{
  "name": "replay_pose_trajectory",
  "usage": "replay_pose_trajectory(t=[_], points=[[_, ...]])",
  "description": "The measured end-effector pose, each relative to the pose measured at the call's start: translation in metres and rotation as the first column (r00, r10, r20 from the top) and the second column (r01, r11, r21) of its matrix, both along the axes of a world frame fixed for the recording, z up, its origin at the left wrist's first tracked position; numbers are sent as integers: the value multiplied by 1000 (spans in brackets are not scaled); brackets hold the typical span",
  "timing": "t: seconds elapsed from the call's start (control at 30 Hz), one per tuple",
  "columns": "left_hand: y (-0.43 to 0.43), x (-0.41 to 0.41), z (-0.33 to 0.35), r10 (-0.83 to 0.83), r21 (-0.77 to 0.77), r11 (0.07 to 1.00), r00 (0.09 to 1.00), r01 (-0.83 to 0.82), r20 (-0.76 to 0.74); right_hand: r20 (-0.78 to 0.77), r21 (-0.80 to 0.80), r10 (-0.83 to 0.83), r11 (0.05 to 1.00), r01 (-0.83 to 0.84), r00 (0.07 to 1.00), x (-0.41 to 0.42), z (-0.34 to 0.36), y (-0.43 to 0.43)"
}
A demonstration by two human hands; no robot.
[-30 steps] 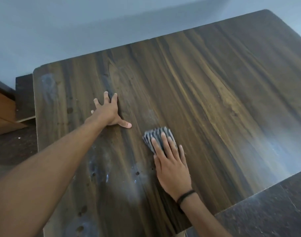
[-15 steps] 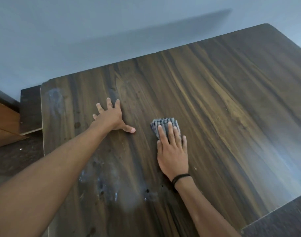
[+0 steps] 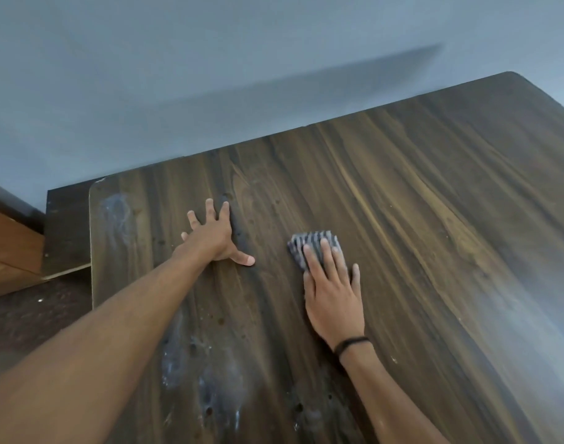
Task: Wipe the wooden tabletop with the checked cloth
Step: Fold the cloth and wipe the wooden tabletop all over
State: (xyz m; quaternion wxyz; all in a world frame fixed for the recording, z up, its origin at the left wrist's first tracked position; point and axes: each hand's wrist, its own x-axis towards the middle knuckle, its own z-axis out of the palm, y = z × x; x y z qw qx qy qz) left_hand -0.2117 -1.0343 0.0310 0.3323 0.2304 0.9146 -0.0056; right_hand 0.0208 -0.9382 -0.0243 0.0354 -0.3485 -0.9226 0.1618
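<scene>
**Both hands flat on the table, cloth under the right one**

The wooden tabletop [image 3: 418, 219] fills most of the view, dark grain running diagonally, with its far edge against a pale blue-grey wall [image 3: 210, 75].

The checked cloth [image 3: 308, 239] is folded small and sits roughly mid-table, a bit toward the near side. The right hand [image 3: 333, 293] lies flat on top of it, fingers straight and pressing down, not curled round it. Only the far edge of the cloth pokes out past the fingertips. There's a black wristband [image 3: 351, 343] on that wrist.

The left hand [image 3: 215, 240] is just to the left of the cloth, apart from it, palm down on bare wood with the fingers spread and the thumb sticking out toward the cloth. It holds nothing.

2 whitish dusty smears show up: 1 near the far-left corner [image 3: 117, 213] and a bigger patch close to the near edge [image 3: 210, 382], between the 2 forearms. Some small dark spots are scattered around there too.
</scene>
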Motion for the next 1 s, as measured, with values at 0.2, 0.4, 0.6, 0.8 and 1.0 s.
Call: replay_pose_trajectory(t=[0.2, 0.4, 0.6, 0.8, 1.0], points=[[4, -3, -3, 31, -23, 999, 999, -30, 38, 46, 22, 104, 994, -105, 994, -17, 3, 2], [10, -4, -1, 40, -64, 997, 998, -37, 42, 36, -28, 45, 999, -44, 998, -70, 9, 22], [32, -33, 11, -6, -90, 996, 1000, 3, -29, 29, -22, 48, 999, -47, 998, -73, 0, 55], [50, -82, 8, 27, -43, 999, 999, -29, -43, -9, -18, 207, 978, -207, 978, -76, 2, 39], [42, -90, -2, 39, -15, 999, 999, -39, -19, -15, -21, 80, 997, -80, 997, -109, 2, 50]])
